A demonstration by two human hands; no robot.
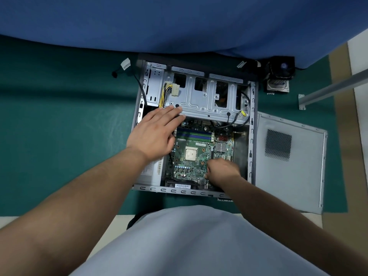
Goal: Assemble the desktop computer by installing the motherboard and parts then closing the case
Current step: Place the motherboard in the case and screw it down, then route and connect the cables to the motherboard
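Motherboard [196, 156] lies flat inside the open case [252, 136], on the case floor, CPU socket [191, 153] bare near its middle, RAM slots [194, 134] on its far side. Left hand [157, 132] flat, fingers straight and together, tips resting on the drive cage [207, 100] at the case's far end, palm over the board's far-left corner. Right hand [221, 169] at the board's near-right edge, fingers curled down against it; blurred, cannot tell what they hold, if anything. Side panel [290, 162] flat on the mat, just right of the case. Cooler [278, 76] past the case's far-right corner. Yellow-black cables [166, 92] with a white plug drape over the cage's left end.
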